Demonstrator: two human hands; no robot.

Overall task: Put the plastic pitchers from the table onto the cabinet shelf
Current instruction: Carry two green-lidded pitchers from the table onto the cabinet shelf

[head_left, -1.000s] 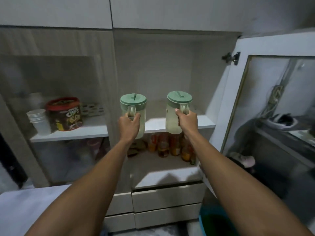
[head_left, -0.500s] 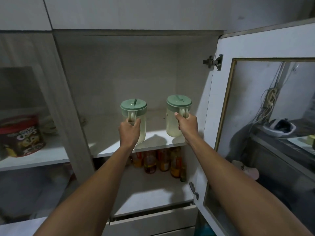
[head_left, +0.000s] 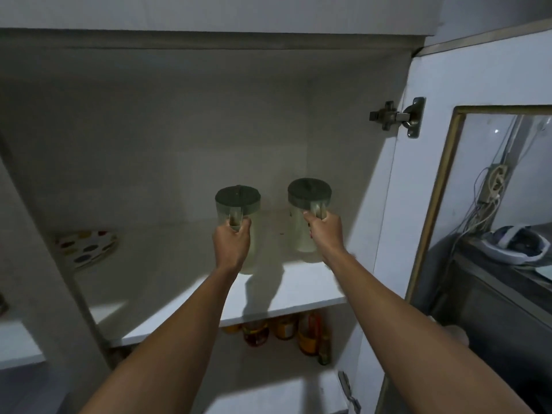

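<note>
Since the earlier frames both arms have reached deeper into the open cabinet, and the two pitchers, which were out over the shelf's near edge, are now well inside its shadowed bay.

At the far left of the white cabinet shelf (head_left: 298, 291) a plate with coloured dots (head_left: 86, 249) lies flat in the dark, well apart from the pitchers. Next, the left hand (head_left: 231, 245) is closed in a fist around the handle of the left translucent plastic pitcher with a green lid (head_left: 238, 204); its base sits at or just above the shelf board, and the dim light does not show whether it touches. Just to the right, with a clear gap between them, the right hand (head_left: 324, 230) is wrapped tight around the handle of the right translucent green-lidded pitcher (head_left: 309, 201), which stands upright a little farther in, its base likewise close to the board. Right of that stands the open glass-paned cabinet door (head_left: 418, 204), and under the shelf a row of amber bottles (head_left: 286, 327).

The step in hand looks like the set-down. It should go well if both pitchers are lowered straight and level until the bases rest fully on the board, kept apart so the lids do not knock, and clear of the right wall. The fingers should loosen only once each stands steady, then slide back off the handles without tipping them.
</note>
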